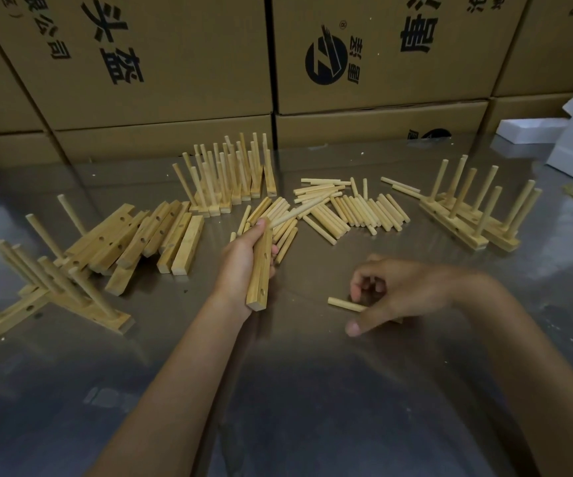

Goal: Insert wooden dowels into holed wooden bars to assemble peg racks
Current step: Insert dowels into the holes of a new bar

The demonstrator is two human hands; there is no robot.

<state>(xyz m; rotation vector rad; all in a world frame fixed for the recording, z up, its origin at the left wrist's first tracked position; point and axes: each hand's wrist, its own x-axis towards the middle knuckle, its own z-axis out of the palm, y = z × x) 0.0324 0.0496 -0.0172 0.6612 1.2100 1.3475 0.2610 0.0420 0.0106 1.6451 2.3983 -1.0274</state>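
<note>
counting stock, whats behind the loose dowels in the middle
Behind the loose dowels stands a tight cluster of assembled peg racks, then stacked cardboard boxes. Whatever lies behind the boxes is hidden.

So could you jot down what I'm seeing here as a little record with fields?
left hand: left hand grips a holed bar, no dowels in it
right hand: right hand pinches a dowel low over the table
loose dowels: pile beyond the hands
empty bars: heap at left
finished racks: back centre, right, near left
backdrop: cardboard boxes
</note>
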